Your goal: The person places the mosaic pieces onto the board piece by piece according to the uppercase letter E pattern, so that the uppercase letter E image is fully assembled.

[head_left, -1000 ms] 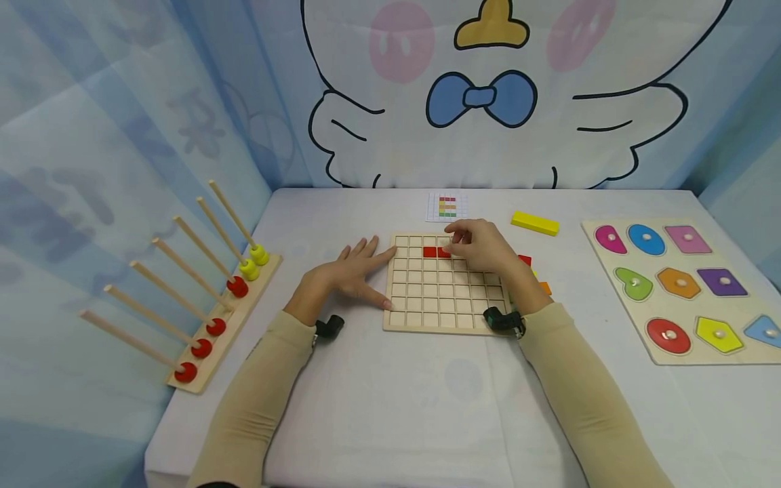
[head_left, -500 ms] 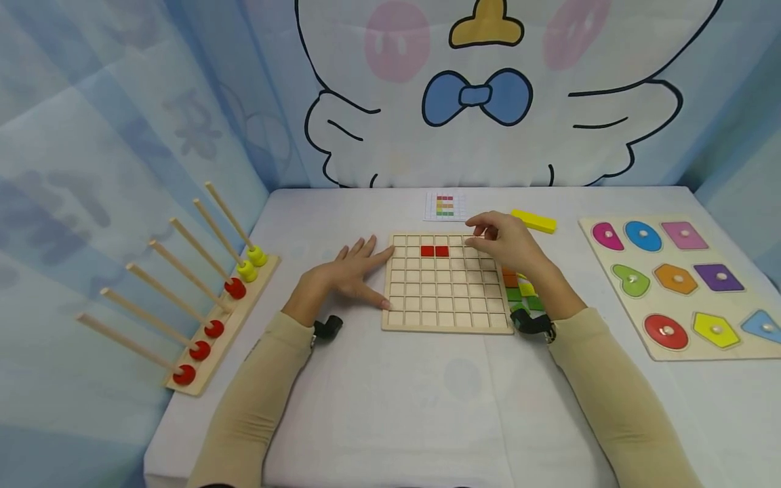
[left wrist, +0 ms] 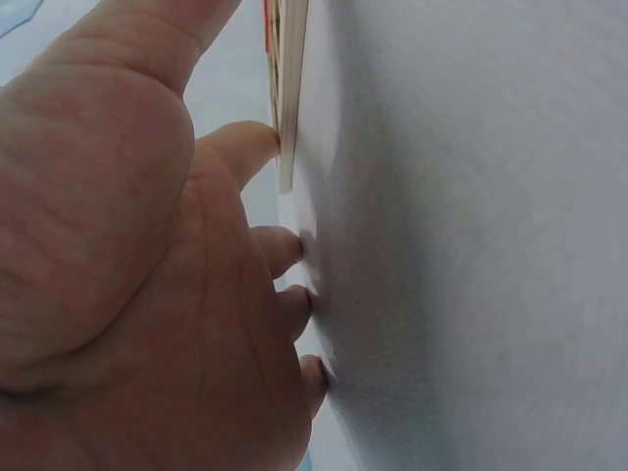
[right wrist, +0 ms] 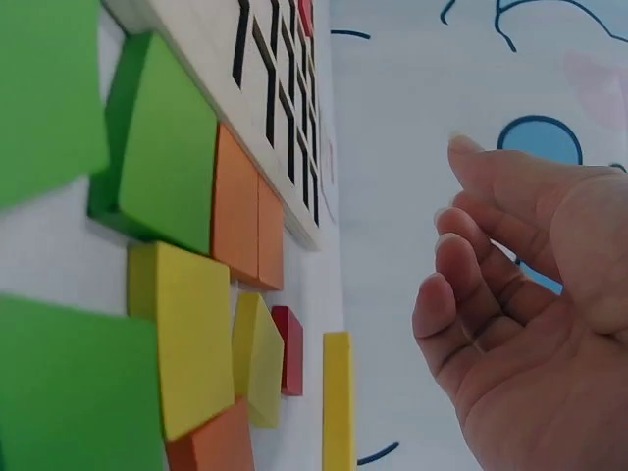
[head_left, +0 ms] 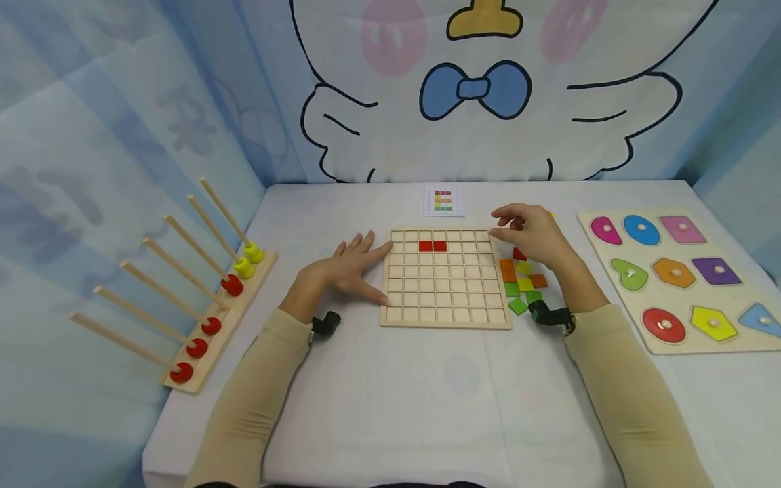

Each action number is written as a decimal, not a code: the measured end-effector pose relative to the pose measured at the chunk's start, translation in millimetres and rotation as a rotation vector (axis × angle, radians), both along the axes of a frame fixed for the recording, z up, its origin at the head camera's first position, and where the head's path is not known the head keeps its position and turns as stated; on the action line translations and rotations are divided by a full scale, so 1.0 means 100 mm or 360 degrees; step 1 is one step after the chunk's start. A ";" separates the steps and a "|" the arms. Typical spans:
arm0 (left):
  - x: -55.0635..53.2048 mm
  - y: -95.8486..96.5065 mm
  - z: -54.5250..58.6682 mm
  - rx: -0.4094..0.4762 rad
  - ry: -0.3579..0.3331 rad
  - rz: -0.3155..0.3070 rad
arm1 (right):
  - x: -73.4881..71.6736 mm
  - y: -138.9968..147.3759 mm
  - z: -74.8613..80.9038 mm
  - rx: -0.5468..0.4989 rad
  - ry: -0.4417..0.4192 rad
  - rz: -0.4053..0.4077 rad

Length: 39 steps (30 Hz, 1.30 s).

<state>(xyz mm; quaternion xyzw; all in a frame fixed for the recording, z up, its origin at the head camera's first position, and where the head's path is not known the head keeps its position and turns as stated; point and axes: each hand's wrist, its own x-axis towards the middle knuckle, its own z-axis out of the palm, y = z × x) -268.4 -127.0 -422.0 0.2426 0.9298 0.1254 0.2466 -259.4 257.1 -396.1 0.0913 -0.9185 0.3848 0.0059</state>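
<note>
- The right hand [head_left: 532, 229] has been moved rightward: a second ago it was held over the red tiles [head_left: 426, 247]; now it is raised by the far right corner of the wooden grid board [head_left: 451, 291].
- Its fingers are loosely bent, a narrow gap is left between thumb and index finger, and nothing is held.
- The two red tiles are left as they were, side by side in the second row from the far edge, in the third and fourth columns from the left.
- The left hand [head_left: 352, 271] is kept spread at the board's left edge; the edge is touched by thumb and index finger, the other fingertips are rested on the tablecloth [head_left: 390, 400], and nothing is gripped.
- The loose tiles [head_left: 525, 285], red, orange, yellow and green, are now uncovered along the board's right side.
- The yellow bar [right wrist: 339, 402], seen plainly half a second ago, is now mostly hidden behind the right hand in the head view.
- The near right end of the tile group is crowded by the right wrist camera [head_left: 549, 314].
- A pattern card [head_left: 443, 201] is placed beyond the board, a bead-and-peg stand [head_left: 213, 332] at far left, and a knobbed shape puzzle [head_left: 647, 305] at right.
</note>
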 end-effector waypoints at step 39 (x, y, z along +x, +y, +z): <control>-0.01 -0.01 -0.01 0.0025 0.0021 -0.0018 | -0.05 0.47 -0.13 0.0232 -0.0410 0.0090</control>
